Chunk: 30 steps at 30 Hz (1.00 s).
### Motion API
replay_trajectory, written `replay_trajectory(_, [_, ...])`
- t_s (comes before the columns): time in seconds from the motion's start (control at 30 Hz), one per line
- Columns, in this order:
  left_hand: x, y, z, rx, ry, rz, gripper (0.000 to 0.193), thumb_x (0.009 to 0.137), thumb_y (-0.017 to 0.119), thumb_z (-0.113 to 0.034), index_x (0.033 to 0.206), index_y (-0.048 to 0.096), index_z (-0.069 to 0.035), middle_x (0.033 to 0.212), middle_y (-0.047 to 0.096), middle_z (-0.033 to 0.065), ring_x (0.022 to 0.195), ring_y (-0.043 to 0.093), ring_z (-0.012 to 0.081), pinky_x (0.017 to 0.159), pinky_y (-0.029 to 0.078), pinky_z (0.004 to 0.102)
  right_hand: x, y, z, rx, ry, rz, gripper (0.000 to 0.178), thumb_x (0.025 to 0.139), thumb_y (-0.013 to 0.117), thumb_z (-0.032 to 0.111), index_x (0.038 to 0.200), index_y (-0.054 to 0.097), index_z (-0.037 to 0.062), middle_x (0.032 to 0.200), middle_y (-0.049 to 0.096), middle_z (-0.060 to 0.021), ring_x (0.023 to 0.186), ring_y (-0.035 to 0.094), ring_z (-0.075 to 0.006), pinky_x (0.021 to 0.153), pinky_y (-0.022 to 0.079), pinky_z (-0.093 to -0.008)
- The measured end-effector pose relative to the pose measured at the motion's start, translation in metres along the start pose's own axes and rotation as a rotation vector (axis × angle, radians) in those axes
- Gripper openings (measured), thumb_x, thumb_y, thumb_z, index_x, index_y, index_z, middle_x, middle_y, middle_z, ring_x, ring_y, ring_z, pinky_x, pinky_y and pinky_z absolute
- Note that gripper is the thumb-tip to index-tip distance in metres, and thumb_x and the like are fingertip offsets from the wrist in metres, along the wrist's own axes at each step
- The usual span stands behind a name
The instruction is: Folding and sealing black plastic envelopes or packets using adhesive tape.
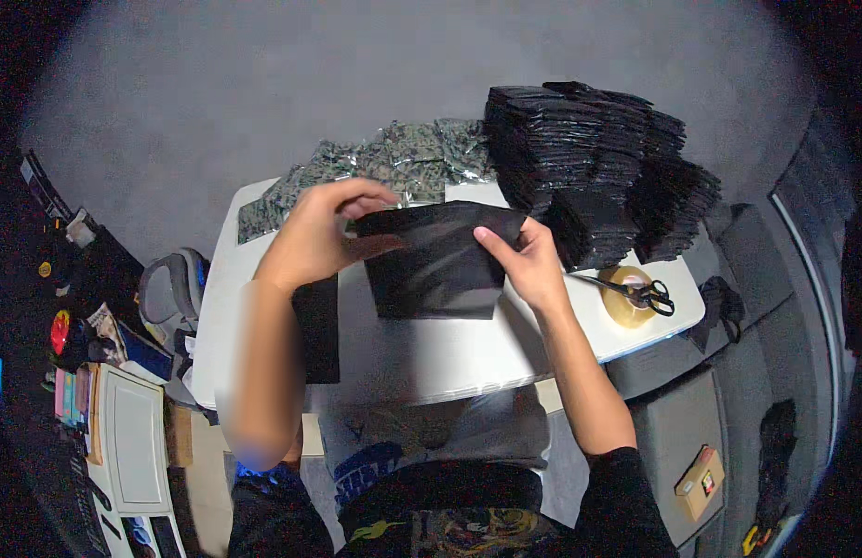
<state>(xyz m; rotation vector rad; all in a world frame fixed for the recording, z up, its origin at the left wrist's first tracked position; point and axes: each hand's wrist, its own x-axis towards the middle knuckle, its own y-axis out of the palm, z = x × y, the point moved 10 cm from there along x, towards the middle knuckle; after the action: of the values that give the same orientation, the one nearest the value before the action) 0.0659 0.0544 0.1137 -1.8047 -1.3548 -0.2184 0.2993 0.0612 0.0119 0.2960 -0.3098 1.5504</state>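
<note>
A flat black sheet or bag [435, 265] is held up over the white table [431, 367]. My right hand [533, 260] pinches its right edge, thumb on the near face and fingers behind. At its upper left corner my left hand [324, 228] has thumb and fingers apart. The thumb reaches across the black face, and the hand is slightly blurred. A second black flat piece [319, 335] lies on the table, partly covered by my left forearm.
Camouflage-patterned packs in clear plastic [394, 153] line the far side. Tall stacks of glossy black packs [580, 149] stand at the far right. Scissors [656, 296] rest across a tape roll [626, 312] near the right end. A grey chair [173, 288] stands at the left.
</note>
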Motion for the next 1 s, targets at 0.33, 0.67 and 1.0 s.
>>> replay_trajectory(0.33, [-0.034,-0.007,0.040,-0.143,-0.085,-0.187,0.008,0.093,0.073,0.008,0.097,0.069,0.003,0.090,0.068,0.0007,0.084,0.064,0.0074,0.078,0.054,0.0234,0.006,-0.014,0.009,0.016,-0.032,-0.020,0.020,0.097,0.077,0.014,0.111,0.074,-0.0010,0.102,0.077,-0.0036,0.089,0.067,-0.0077,0.082,0.054,-0.0252])
replay_trajectory(0.67, [-0.014,-0.012,0.040,-0.123,-0.054,-0.159,0.022,0.093,0.075,0.003,0.112,0.066,-0.002,0.098,0.070,0.0023,0.093,0.068,0.0117,0.086,0.055,0.0263,0.015,-0.018,0.026,0.045,-0.089,0.008,0.016,0.098,0.076,0.014,0.105,0.073,0.0005,0.091,0.071,0.0038,0.080,0.058,-0.0031,0.071,0.046,-0.0221])
replay_trajectory(1.0, [0.036,0.040,-0.042,0.283,0.163,0.214,0.032,0.083,0.083,-0.020,0.104,0.071,0.002,0.088,0.073,0.0152,0.084,0.072,0.0239,0.078,0.055,0.0385,0.016,0.018,0.069,-0.381,-0.219,0.260,0.031,0.086,0.085,0.023,0.105,0.075,0.0000,0.095,0.076,-0.0075,0.089,0.068,-0.0139,0.086,0.052,-0.0318])
